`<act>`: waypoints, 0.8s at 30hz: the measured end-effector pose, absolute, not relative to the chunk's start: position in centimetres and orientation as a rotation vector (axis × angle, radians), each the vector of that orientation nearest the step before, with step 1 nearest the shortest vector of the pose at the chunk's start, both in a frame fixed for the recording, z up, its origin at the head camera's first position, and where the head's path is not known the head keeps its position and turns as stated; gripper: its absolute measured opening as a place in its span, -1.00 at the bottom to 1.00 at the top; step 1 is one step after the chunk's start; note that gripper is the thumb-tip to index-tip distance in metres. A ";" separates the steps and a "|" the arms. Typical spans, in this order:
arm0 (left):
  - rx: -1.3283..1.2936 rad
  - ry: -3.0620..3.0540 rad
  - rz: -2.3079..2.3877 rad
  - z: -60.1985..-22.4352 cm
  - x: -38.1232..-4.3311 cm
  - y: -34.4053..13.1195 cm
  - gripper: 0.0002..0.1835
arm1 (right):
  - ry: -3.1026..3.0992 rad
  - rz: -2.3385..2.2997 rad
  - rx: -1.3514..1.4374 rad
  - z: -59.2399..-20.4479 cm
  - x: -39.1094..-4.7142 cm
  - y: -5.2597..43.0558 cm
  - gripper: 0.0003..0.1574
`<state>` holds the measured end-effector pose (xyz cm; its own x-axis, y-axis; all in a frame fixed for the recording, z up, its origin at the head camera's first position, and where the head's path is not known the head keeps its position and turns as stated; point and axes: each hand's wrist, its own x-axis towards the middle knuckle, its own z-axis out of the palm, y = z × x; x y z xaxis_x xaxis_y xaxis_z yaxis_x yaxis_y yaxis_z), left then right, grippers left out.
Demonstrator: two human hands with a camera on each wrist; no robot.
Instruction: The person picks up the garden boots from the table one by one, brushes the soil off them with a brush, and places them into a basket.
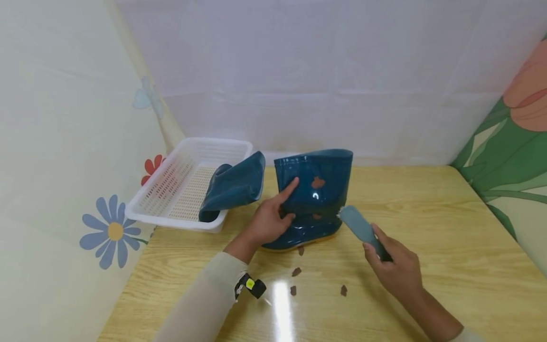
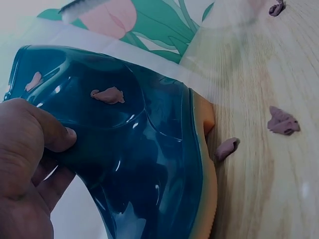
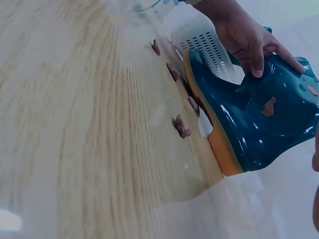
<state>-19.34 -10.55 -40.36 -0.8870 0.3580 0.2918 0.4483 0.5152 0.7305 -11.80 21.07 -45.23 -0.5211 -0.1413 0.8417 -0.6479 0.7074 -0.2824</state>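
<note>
A glossy dark-blue rain boot (image 1: 314,199) with a tan sole stands on the table, two brown clay-like patches (image 1: 317,182) stuck to its side. My left hand (image 1: 271,218) grips the boot at its ankle and shaft, thumb and forefinger on the near side, as the left wrist view also shows. To the right of the boot, my right hand (image 1: 395,266) holds a brush (image 1: 359,225) by its grey-blue handle. Its pale bristles lie close to the boot's side and are mostly hidden. Several brown lumps (image 1: 297,271) lie on the table before the boot.
A white perforated basket (image 1: 158,219) stands at the back left. A second blue boot (image 1: 235,183) lies in it, its shaft jutting over the right rim. A white cloth wall (image 1: 325,95) rises behind the wooden table (image 1: 448,237).
</note>
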 end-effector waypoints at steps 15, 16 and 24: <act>-0.715 -2.657 -1.252 -40.3 -19.3 -10.8 0.13 | -2.252 0.715 0.695 -44.9 -12.5 18.5 -0.30; -0.708 -2.670 -1.254 -40.3 -19.3 -10.8 0.14 | -2.266 0.717 0.701 -45.0 -12.5 18.3 -0.35; -0.686 -2.727 -1.237 -40.4 -19.2 -10.9 0.14 | -2.339 0.710 0.700 -45.3 -12.8 17.6 -0.39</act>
